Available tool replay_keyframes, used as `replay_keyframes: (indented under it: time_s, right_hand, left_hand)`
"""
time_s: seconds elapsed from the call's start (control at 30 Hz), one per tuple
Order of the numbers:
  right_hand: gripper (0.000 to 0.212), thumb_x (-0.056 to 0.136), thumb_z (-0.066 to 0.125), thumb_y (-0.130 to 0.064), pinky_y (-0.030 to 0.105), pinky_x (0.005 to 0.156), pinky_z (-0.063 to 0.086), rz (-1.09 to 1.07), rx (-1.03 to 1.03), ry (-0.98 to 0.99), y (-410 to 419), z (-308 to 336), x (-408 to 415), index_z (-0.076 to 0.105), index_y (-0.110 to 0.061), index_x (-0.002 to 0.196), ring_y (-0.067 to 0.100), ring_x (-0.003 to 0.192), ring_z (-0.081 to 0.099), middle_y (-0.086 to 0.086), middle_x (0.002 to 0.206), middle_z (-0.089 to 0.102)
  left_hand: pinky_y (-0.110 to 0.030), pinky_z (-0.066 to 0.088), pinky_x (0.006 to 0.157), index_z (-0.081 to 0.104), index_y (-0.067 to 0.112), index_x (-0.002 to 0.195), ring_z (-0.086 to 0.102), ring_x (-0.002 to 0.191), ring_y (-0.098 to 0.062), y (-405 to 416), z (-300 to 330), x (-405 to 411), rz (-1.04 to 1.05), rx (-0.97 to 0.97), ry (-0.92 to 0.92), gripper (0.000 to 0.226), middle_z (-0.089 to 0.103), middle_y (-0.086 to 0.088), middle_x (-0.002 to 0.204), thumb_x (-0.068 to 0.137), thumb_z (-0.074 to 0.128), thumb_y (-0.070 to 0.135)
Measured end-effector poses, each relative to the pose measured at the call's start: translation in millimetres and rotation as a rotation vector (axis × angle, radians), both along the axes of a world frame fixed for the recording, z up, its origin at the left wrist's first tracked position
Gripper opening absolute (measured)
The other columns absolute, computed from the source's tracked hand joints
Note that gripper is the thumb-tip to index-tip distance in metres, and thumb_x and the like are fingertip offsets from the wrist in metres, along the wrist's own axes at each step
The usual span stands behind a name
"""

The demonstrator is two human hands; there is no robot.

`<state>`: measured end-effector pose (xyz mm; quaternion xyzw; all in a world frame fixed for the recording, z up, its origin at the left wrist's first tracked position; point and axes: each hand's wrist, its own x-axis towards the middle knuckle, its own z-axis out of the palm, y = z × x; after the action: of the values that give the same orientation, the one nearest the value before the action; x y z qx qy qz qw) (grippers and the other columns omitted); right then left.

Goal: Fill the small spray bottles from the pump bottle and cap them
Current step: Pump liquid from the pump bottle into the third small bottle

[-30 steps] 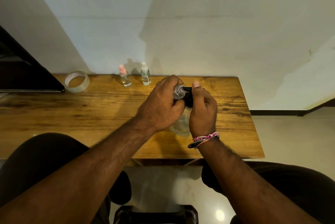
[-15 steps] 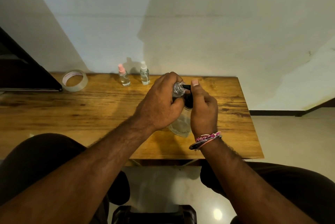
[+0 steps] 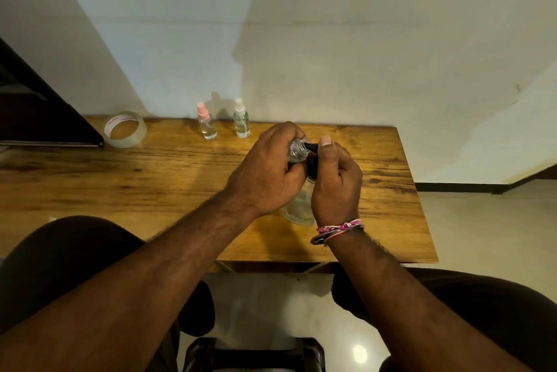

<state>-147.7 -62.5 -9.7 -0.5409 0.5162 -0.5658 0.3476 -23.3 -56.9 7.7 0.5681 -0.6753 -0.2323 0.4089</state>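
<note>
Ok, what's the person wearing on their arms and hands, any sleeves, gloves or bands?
No gloves or sleeves: both forearms are bare up to the frame edge. The left hand wears nothing. The right hand has wrist bands: a pink and white braided thread and a dark band just below it.

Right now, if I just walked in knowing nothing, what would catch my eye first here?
The two hands meeting mid-table: the left hand grips a small open clear bottle against the black nozzle of the pump bottle, while the right hand holds the pump head. Next, two capped spray bottles at the wall, one pink-topped, one white-topped, and a tape roll far left.
</note>
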Motion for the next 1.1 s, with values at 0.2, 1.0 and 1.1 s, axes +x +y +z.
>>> replay_keyframes:
  time_s: [0.2,1.0,1.1]
  right_hand:
    - [0.059,0.102,0.045,-0.052,0.056,0.062,0.051,0.002,-0.001,0.013,-3,-1,-1,0.067,-0.005,0.075,0.032,0.070,0.061,0.009,0.070,0.060]
    - [0.091,0.086,0.044,-0.089,0.056,0.065,0.055,0.031,0.072,-0.029,-3,-3,-1,0.076,-0.004,0.077,0.038,0.074,0.068,0.017,0.070,0.069]
    - [0.090,0.090,0.044,-0.085,0.056,0.064,0.055,0.032,0.046,-0.015,-6,-8,-2,0.073,-0.001,0.076,0.040,0.073,0.067,0.019,0.069,0.066]
  left_hand:
    - [-0.023,0.041,0.072,0.055,0.023,0.103,0.055,0.091,-0.013,0,0,0,0.006,0.001,0.003,0.027,0.056,0.009,0.096,0.083,0.067,0.009]
    - [-0.026,0.046,0.065,0.059,0.015,0.102,0.058,0.084,-0.015,-1,8,-1,0.005,-0.019,0.016,0.023,0.059,0.003,0.092,0.085,0.070,0.004]
    - [-0.027,0.046,0.063,0.059,0.016,0.099,0.057,0.081,-0.014,0,8,-2,0.004,-0.035,0.009,0.022,0.058,0.003,0.089,0.085,0.070,0.003]
